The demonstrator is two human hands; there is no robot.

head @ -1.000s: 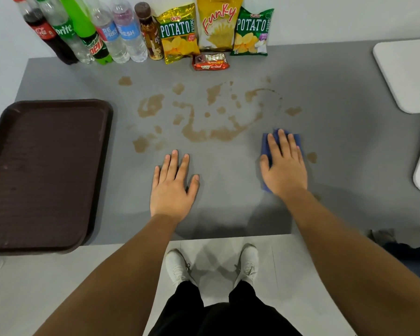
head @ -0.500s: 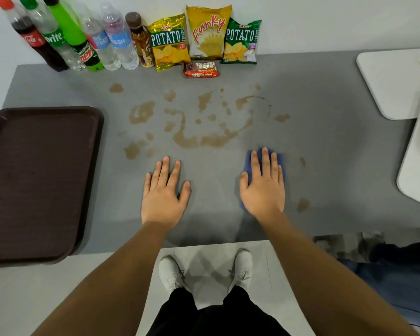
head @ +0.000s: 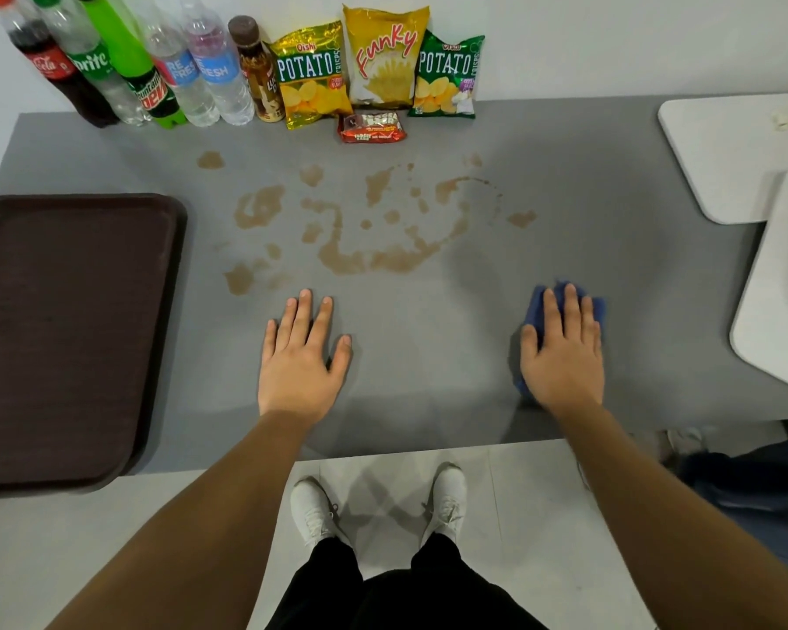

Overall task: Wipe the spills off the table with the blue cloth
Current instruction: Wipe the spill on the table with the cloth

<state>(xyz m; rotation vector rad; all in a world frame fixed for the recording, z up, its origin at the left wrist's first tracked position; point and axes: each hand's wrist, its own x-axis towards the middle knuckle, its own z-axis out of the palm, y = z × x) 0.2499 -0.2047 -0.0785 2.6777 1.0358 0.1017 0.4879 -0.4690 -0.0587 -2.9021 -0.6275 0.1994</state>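
The right hand (head: 562,356) lies flat, fingers spread, pressing the blue cloth (head: 534,306) onto the grey bench (head: 587,184). The left hand (head: 302,356) rests palm-down and empty beside it. Brown spills (head: 383,261) spread beyond both hands, short of the bottles (head: 174,70) and crisp bags (head: 383,56). A dark tray (head: 64,334) sits at the left.

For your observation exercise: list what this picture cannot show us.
- Cloth: mostly under the right hand, head view; its soiling is hidden.
- Tray: left part cut off by the frame edge.
- Cola bottle: top cut off.
- Small wrapper: print too blurred to read.
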